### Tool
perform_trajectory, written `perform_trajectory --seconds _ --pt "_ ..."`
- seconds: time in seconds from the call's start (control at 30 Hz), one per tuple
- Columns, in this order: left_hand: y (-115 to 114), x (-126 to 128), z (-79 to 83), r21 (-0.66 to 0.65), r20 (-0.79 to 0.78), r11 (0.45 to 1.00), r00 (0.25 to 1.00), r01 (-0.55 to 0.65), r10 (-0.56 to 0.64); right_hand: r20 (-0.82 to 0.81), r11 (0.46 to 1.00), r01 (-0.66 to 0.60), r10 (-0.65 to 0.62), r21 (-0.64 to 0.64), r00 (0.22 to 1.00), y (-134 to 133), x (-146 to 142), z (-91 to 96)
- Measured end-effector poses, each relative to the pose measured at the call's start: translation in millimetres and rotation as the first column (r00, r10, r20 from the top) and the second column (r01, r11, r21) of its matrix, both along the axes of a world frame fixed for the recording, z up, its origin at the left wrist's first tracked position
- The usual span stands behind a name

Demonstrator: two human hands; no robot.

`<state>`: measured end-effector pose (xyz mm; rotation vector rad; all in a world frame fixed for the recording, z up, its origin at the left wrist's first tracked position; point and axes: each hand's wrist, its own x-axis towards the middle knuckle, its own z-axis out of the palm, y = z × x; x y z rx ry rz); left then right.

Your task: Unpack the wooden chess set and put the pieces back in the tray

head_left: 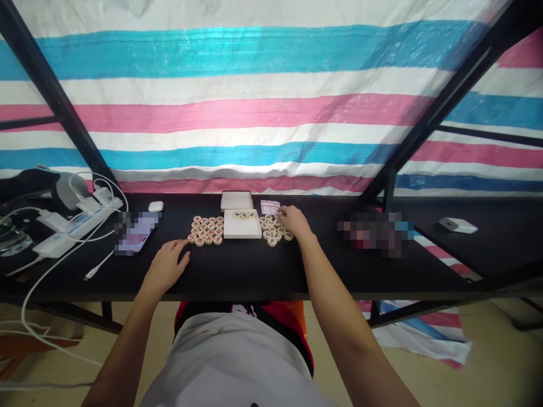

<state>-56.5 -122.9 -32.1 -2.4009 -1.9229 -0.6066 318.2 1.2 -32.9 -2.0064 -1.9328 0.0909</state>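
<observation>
My left hand (166, 265) lies on the black tabletop with its fingers loosely spread, the fingertips at the edge of a block of red-marked xiangqi pieces (206, 230) set in rows. My right hand (296, 222) reaches over a looser group of black-marked xiangqi pieces (272, 241). Its fingers curl down at the group's far side and appear closed on one piece, mostly hidden beneath them. Between the two groups sits an open white box (242, 229). Three pieces (244, 215) stand in a row along its far end. Behind it is the box's lid (236, 200).
A small printed paper (270, 207) lies behind the right-hand pieces. At left are a phone (139, 233), a white earphone case (156, 206), and a power strip (78, 226) with cables. A blurred-out item (377, 233) and a white charger (458, 225) are at right.
</observation>
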Motion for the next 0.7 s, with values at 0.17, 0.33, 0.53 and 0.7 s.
perform_trajectory --seconds 0.17,0.33,0.53,0.7 --pt "1.0 -1.4 -1.9 -0.008 -0.011 1.000 1.000 0.001 -0.001 -0.039 0.998 -0.006 0.004 -0.069 0.999 -3.2 -4.0 4.8" --pt "0.9 -1.2 -1.8 -0.001 -0.015 1.000 1.000 0.004 -0.004 -0.049 0.997 0.053 -0.056 -0.059 0.997 -5.4 -6.0 5.3" --pt "0.2 -0.6 -1.6 0.008 -0.022 1.000 1.000 -0.004 0.004 -0.121 0.991 0.036 -0.020 0.128 0.992 -9.4 -14.5 13.0" --pt "1.1 -2.2 -3.1 0.001 -0.032 1.000 0.999 0.014 -0.014 -0.218 0.930 -0.297 0.343 0.218 0.914 -19.2 -62.0 15.7"
